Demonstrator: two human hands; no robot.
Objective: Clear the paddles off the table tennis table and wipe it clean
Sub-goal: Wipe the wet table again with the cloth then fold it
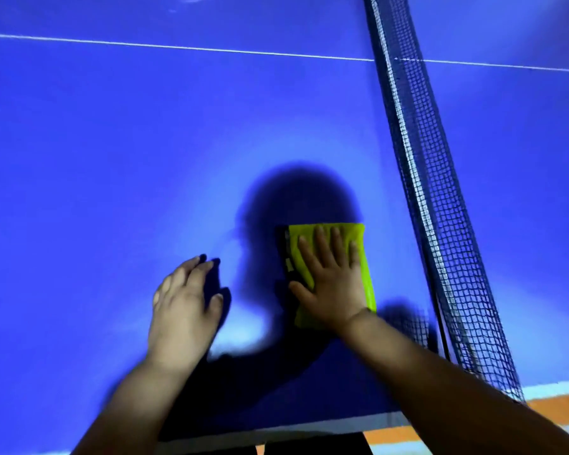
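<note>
The blue table tennis table (145, 159) fills the view. A folded yellow-green cloth (358, 244) with a dark edge lies flat on it, close to the net. My right hand (330, 284) presses flat on the cloth, fingers spread and pointing away from me. My left hand (183, 310) rests palm down on the bare table to the left of the cloth, holding nothing, fingers loosely together. No paddles show in this view.
The dark net (424, 192) runs from the top to the lower right, just right of the cloth. A white centre line (178, 46) crosses the far table. The near white table edge (309, 425) sits above an orange and pale floor (559, 405).
</note>
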